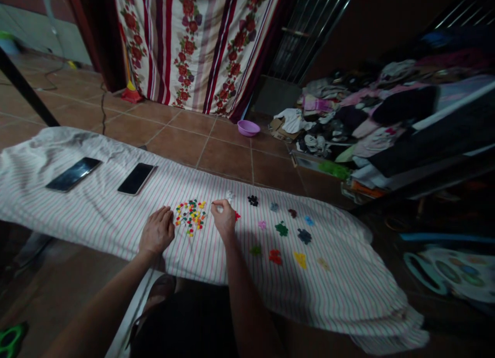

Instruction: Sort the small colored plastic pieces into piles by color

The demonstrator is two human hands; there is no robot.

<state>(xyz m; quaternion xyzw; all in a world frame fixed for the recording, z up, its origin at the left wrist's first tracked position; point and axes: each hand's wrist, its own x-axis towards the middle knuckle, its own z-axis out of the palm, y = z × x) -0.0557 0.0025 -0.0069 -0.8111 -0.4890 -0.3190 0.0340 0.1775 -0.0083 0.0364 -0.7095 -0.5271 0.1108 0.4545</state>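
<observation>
One mixed pile of small pieces (191,217) lies between my hands: left hand (158,231) spread flat on the cloth (204,260), right hand (224,222) pinched narrow, contents I can't tell. Thirteen sorted piles (281,228) rightward; two phones (136,179) leftward.

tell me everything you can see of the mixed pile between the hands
The mixed pile is a loose, flat scatter of small pieces in yellow, red, green and orange, with a few darker ones. They look like plastic; their exact shapes are too small to tell. It lies on the striped cloth, between the left hand, close by its edge, and the right hand, which stands apart from it.
</observation>
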